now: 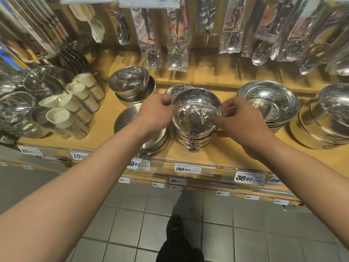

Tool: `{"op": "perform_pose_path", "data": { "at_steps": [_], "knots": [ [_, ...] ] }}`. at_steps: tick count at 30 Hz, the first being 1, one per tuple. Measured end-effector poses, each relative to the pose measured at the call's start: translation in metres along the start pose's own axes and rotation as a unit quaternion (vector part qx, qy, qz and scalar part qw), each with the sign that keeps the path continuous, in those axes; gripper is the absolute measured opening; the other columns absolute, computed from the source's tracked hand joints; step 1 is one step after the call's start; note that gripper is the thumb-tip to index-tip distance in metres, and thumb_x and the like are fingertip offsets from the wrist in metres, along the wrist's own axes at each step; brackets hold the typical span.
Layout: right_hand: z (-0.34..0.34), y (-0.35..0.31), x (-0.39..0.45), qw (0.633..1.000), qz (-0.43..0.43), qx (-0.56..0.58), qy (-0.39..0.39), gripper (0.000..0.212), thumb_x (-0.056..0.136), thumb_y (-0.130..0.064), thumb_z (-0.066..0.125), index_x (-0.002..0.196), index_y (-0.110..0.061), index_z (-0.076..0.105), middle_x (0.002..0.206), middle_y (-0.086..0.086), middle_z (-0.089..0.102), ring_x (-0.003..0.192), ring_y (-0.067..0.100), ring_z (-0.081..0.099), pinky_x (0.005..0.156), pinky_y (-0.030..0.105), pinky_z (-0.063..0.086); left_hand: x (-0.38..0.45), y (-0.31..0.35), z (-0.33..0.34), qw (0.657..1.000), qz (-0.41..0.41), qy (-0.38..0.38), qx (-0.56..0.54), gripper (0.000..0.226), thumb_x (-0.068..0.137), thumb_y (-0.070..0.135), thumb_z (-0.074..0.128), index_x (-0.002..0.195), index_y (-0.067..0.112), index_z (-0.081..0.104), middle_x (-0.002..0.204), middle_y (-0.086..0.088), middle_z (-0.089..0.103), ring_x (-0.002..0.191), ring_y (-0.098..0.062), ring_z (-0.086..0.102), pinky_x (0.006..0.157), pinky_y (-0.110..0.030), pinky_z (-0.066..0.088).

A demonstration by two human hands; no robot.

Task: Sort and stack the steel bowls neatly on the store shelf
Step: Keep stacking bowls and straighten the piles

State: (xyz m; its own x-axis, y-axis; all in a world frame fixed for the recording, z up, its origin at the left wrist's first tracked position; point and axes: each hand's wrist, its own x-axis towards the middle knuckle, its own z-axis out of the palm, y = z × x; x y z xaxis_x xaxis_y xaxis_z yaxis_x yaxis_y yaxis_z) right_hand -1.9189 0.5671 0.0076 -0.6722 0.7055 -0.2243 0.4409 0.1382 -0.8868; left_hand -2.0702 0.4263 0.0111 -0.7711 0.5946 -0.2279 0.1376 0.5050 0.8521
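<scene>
Your left hand point(156, 112) and right hand point(239, 120) sit on opposite sides of the top bowl point(197, 108), fingers curled onto its rim, so you are holding it between both hands right over the middle stack point(192, 138) near the front edge of the wooden shelf point(222, 152); whether the bowl is fully seated in the one beneath or a shade above it, I cannot tell; it looks slightly tipped toward you, so my guess is that you are settling it into place

As for progress, that middle stack already nests several bowls of one size and looks tidy; the wider bowls point(268, 103) to your right are stacked too, and the deep pots point(324, 118) at the far right appear nested; what seems left lies to your left; a small bowl point(128, 82) rests in a broader shallow one at the back, which reads as mixed sizes; a flat steel dish point(128, 118) lies partly under your left wrist; another bowl point(173, 89) peeks out just behind the one you hold, apparently unstacked; I'd judge you somewhere past halfway, with the left group not yet sorted
</scene>
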Motion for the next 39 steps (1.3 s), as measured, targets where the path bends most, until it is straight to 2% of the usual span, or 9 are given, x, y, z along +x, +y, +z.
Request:
{"op": "perform_pose_path", "data": {
  "at_steps": [4,8,11,13,19,31,34,36,39],
  "knots": [
    [-0.001,0.004,0.004,1.000,-0.001,-0.012,-0.001,0.027,0.086,-0.023,0.076,0.108,-0.018,0.062,0.090,0.003,0.064,0.073,0.018,0.070,0.069,0.046,0.065,0.000,-0.002,0.002,0.999,-0.021,-0.010,-0.040,0.023,0.100,0.023,0.057,0.110,0.015,0.075,0.105,-0.003,0.075,0.108,-0.028,0.068,0.095,-0.044,0.056],
    [-0.006,0.008,0.008,0.996,0.046,0.027,-0.069,0.024,0.097,-0.052,0.053,0.108,-0.035,0.066,0.081,-0.017,0.063,0.074,0.005,0.059,0.089,0.048,0.060,0.000,-0.005,0.003,0.976,-0.140,-0.040,-0.159,0.040,0.102,0.053,0.041,0.107,0.026,0.069,0.102,0.007,0.073,0.103,-0.014,0.064,0.072,-0.035,0.058],
    [0.001,0.012,0.005,0.981,0.097,0.107,-0.133,0.038,0.102,-0.057,0.038,0.121,-0.037,0.065,0.121,-0.012,0.068,0.117,0.014,0.061,0.076,0.042,0.061,-0.001,-0.009,0.009,0.969,-0.159,-0.047,-0.183,0.038,0.104,0.050,0.040,0.099,0.025,0.068,0.086,0.006,0.072,0.090,-0.014,0.065,0.076,-0.039,0.062],
    [0.005,0.014,0.003,0.973,0.111,0.158,-0.130,0.042,0.103,-0.055,0.039,0.130,-0.033,0.063,0.135,-0.006,0.063,0.128,0.019,0.056,0.066,0.031,0.060,-0.001,-0.010,0.011,0.970,-0.159,-0.038,-0.179,0.037,0.103,0.049,0.041,0.095,0.024,0.068,0.085,0.003,0.072,0.084,-0.016,0.065,0.080,-0.041,0.061],
    [0.007,0.008,0.005,0.975,0.112,0.161,-0.104,0.040,0.104,-0.046,0.041,0.121,-0.022,0.067,0.127,0.005,0.067,0.118,0.025,0.062,0.060,0.029,0.058,0.000,-0.003,0.014,0.972,-0.166,-0.032,-0.163,0.039,0.103,0.048,0.038,0.112,0.022,0.065,0.110,-0.004,0.071,0.096,-0.022,0.066,0.078,-0.040,0.060],
    [0.002,0.005,0.005,0.972,0.133,0.162,-0.105,0.039,0.103,-0.043,0.043,0.119,-0.019,0.069,0.117,0.008,0.073,0.115,0.026,0.066,0.070,0.037,0.064,-0.005,0.005,0.019,0.968,-0.152,-0.037,-0.195,0.033,0.101,0.042,0.042,0.086,0.022,0.063,0.056,0.007,0.067,0.068,-0.018,0.061,0.074,-0.037,0.053],
    [0.001,0.004,0.000,0.969,0.142,0.170,-0.110,0.039,0.103,-0.047,0.043,0.122,-0.025,0.068,0.123,0.003,0.071,0.119,0.023,0.063,0.067,0.034,0.063,-0.011,0.007,0.014,0.963,-0.166,-0.053,-0.204,0.033,0.101,0.044,0.043,0.091,0.022,0.065,0.065,0.005,0.070,0.075,-0.017,0.063,0.082,-0.037,0.055],
    [-0.001,0.003,-0.008,0.970,0.148,0.169,-0.091,0.041,0.100,-0.050,0.045,0.125,-0.026,0.066,0.129,-0.001,0.064,0.121,0.024,0.058,0.063,0.032,0.062,-0.019,0.001,0.001,0.961,-0.173,-0.059,-0.209,0.033,0.100,0.043,0.047,0.104,0.019,0.069,0.089,-0.001,0.076,0.087,-0.018,0.065,0.085,-0.037,0.056],
    [-0.004,0.007,-0.034,0.967,0.174,0.179,-0.055,0.037,0.100,-0.046,0.045,0.118,-0.016,0.056,0.121,0.004,0.055,0.114,0.026,0.056,0.054,0.029,0.059,-0.038,-0.015,-0.033,0.971,-0.164,0.008,-0.175,0.025,0.097,0.032,0.054,0.107,0.013,0.068,0.114,-0.010,0.068,0.101,-0.022,0.064,0.089,-0.040,0.057]
  ]
}}
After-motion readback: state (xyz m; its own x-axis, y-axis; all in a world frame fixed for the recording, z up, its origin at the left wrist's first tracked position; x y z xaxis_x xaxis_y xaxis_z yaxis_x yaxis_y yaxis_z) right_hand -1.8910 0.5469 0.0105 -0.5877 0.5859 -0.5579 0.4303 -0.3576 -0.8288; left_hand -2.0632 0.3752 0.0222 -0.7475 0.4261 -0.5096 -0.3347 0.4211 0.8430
